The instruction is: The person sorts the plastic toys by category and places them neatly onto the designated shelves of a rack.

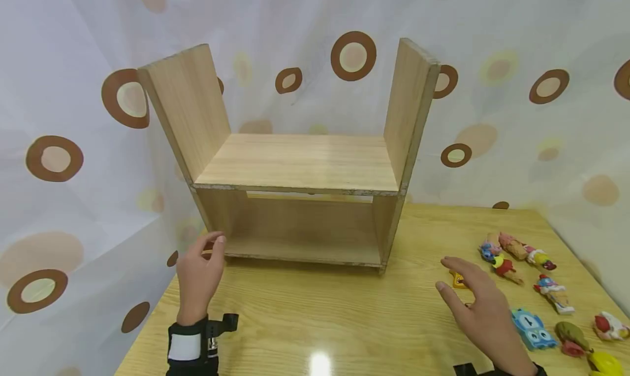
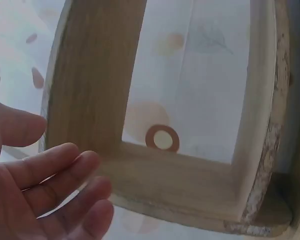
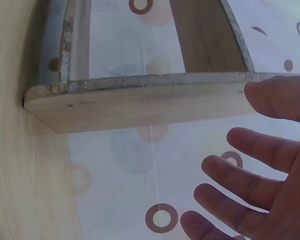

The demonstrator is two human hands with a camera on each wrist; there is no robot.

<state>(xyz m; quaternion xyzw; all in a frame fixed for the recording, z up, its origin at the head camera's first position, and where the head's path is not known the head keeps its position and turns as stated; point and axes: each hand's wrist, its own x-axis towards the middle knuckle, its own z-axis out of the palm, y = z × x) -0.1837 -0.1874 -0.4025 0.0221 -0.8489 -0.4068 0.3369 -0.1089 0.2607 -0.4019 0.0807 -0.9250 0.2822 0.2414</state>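
Left hand [image 1: 199, 277] near wooden shelf [image 1: 300, 162], fingers loosely parted; right hand [image 1: 484, 316], fingers wide, near illegibly marked yellow piece [image 1: 459, 281].

Wood-grain table [image 1: 295, 305]: wooden shelf [image 1: 302, 160] standing, small toys [image 1: 554, 295] lying right.

two hands [image 1: 199, 277] [image 1: 484, 313], two wrist straps [image 1: 203, 340], one wooden shelf [image 1: 305, 160], one table [image 1: 295, 310] — at least eight small toys [image 1: 534, 329]
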